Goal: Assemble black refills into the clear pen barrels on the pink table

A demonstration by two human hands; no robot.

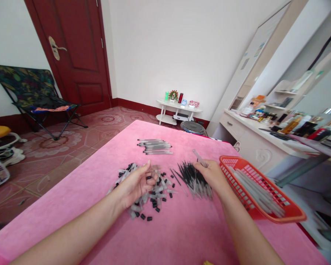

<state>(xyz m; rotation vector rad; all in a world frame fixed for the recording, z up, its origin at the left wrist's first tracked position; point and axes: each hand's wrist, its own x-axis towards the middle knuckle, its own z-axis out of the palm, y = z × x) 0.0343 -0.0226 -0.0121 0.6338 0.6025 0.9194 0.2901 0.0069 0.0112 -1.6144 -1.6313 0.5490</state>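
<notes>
Head view: left hand (135, 184) cupped, loosely open over small black caps (154, 202); right hand (212, 175) pinching slim clear tube (199, 157).

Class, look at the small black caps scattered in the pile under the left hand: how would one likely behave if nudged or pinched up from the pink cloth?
Each black cap looks tiny and is probably very light, so a nudge may scatter it. Its short rounded shape suggests it could roll, though the soft pink cloth may slow it. Being so small, it seems fiddly to pinch, as near the left hand.
</notes>
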